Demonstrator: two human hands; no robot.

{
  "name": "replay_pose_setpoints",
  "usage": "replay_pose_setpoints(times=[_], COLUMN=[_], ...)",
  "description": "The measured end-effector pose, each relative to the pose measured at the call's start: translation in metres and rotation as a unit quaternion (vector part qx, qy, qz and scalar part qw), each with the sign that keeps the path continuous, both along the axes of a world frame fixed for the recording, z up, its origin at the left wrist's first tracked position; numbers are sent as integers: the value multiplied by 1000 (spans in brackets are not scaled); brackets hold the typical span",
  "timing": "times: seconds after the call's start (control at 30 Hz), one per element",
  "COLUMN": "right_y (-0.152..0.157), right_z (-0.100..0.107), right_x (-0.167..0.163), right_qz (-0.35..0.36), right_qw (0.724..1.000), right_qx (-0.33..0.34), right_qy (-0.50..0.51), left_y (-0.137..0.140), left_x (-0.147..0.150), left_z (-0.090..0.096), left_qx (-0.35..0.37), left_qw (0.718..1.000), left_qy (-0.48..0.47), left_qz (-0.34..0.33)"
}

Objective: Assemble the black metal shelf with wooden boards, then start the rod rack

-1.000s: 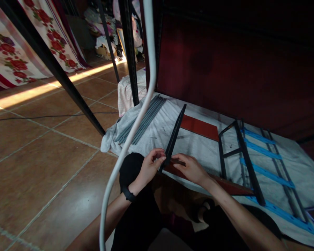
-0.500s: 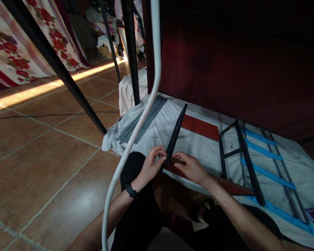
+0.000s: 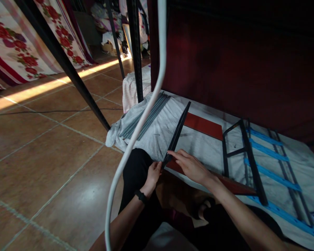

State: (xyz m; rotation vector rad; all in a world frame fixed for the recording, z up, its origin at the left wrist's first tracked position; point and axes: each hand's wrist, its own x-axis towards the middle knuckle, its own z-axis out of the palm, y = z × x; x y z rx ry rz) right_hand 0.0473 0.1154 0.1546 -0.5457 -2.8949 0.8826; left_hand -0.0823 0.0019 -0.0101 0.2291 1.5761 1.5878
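Note:
A black metal frame (image 3: 180, 127) stands tilted up on the cloth, its near end between my hands. My left hand (image 3: 154, 174) is closed on that near end, thumb and fingers pinching the bar. My right hand (image 3: 192, 167) reaches in from the other side, its index finger stretched out against the frame just above my left hand. The other right fingers curl under and are partly hidden. Beneath my right forearm runs a reddish-brown board (image 3: 234, 185), reaching to a second black frame (image 3: 252, 164). Another reddish-brown board (image 3: 204, 125) spans between the frames at the back.
Several grey rods (image 3: 153, 116) lie on the pale cloth (image 3: 170, 108). Blue slatted pieces (image 3: 274, 176) with dark rods are at the right. A white cable (image 3: 138, 136) hangs across the view. A slanting black pole (image 3: 68, 69) stands left, and a dark red panel (image 3: 230, 69) behind.
My left hand has slid down to the frame's near end. A short brown strip seen by my right fingers no longer shows, and the right index finger now extends onto the frame.

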Motion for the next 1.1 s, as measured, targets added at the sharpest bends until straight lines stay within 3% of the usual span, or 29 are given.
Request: replay_pose_setpoints(times=[0.2, 0.53, 0.7, 0.87, 1.1], right_y=[-3, -3, -2, 0, 0], right_z=[-1, -5, -6, -9, -7], right_x=[1, 2, 1, 2, 1], right_qz=[-6, -17, -14, -11, -13], right_qw=[1000, 999, 999, 999, 999], right_qx=[-7, -10, -16, -16, -19], right_qy=[24, 26, 30, 40, 48], left_y=[15, 10, 11, 10, 12], left_x=[-4, -10, -10, -13, -6], left_z=[-8, -9, -8, -4, -2], left_qx=[40, 59, 55, 52, 56], left_qw=[998, 990, 978, 971, 967], left_qy=[-23, -128, -194, -232, -241], left_qz=[50, 17, 56, 32, 68])
